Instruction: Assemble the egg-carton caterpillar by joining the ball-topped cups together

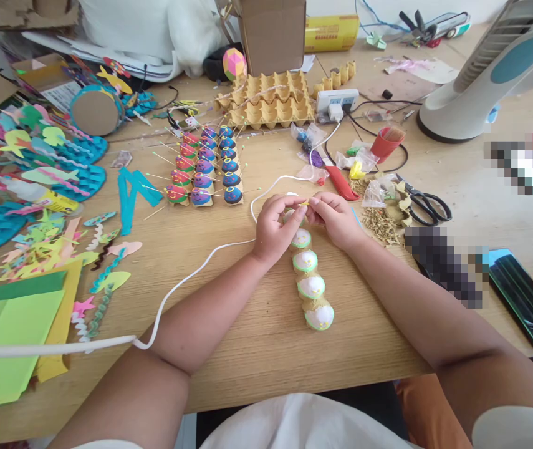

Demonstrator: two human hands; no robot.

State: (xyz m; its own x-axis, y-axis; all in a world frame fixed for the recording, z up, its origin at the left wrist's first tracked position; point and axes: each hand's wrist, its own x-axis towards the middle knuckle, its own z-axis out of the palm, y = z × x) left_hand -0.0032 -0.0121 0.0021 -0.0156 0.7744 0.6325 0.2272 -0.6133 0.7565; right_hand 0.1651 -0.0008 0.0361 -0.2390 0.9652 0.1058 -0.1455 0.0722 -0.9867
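Note:
My left hand (276, 229) and my right hand (336, 218) meet above the far end of an egg-carton strip (313, 304). Thumbs and forefingers of both are pinched together on a small yellow bit (304, 202), which looks like modelling clay. The strip lies lengthwise toward me. Its cups are topped with white clay (312, 287), edged in light green and dotted with yellow. My fingers partly cover the farthest cups.
Left of my hands stand several painted egg-carton strips (202, 179) with sticks poking out. A white cable (214, 249) crosses the table. To the right lie scissors (427, 201), a red-handled tool (341, 182) and a phone (525, 299). Paper cutouts (37, 249) cover the left side.

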